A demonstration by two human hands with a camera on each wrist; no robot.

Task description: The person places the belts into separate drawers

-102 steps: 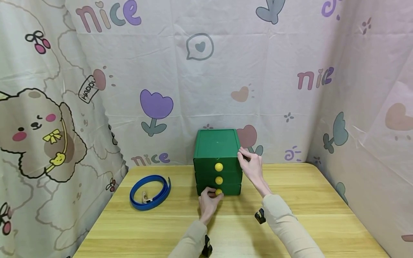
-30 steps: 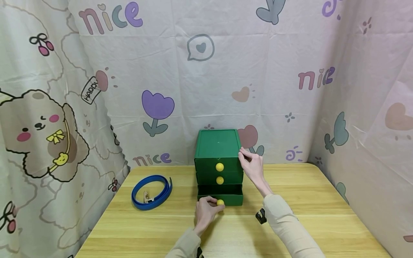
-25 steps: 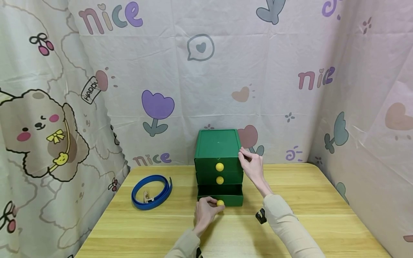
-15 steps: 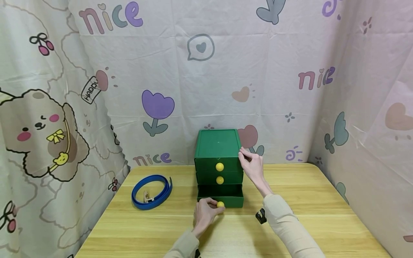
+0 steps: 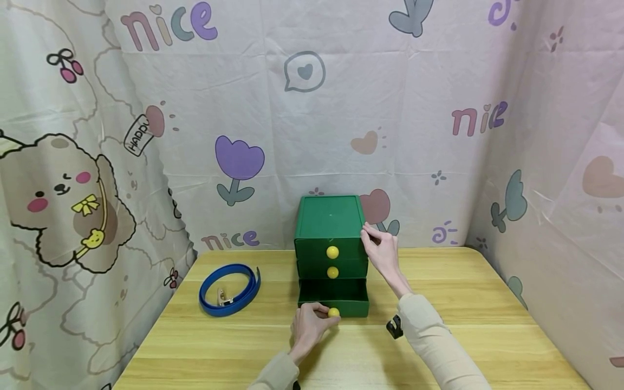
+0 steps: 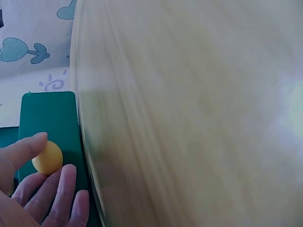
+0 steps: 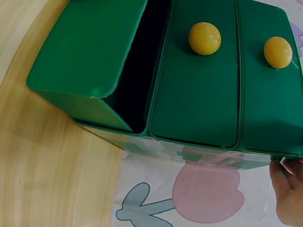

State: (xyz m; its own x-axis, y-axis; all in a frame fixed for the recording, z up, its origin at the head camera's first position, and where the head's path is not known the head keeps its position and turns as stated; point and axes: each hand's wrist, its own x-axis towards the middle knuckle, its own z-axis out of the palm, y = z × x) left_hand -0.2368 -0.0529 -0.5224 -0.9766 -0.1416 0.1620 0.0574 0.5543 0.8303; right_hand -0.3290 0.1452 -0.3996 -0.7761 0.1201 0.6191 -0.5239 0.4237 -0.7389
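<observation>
A: What does the left hand (image 5: 309,326) grip?

B: The yellow ball knob (image 5: 333,313) of the bottom drawer (image 5: 355,310). The thumb and fingers pinch it from opposite sides.

A: And where is that drawer?

B: Partway out of the green 3-drawer cabinet (image 5: 329,216), on the person's side, its dark interior showing behind the front panel.

A: The other 2 drawers?

B: The top drawer (image 5: 309,249) and the middle drawer (image 5: 310,269) sit flush in the cabinet, each with its own yellow knob.

A: What about the right hand (image 5: 382,253)?

B: Its thumb and fingertips touch the cabinet's upper front corner, on the right side. Whether they pinch the edge or merely press against it, B cannot tell.

A: Anything else on the wooden table (image 5: 439,292)?

B: A blue belt (image 5: 225,311), coiled in a loop to the left of the cabinet and well apart from it, with its metal buckle (image 5: 223,299) inside the loop. Behind the table hangs a pale printed curtain (image 5: 312,130) with tulips, hearts and "nice" lettering.
</observation>
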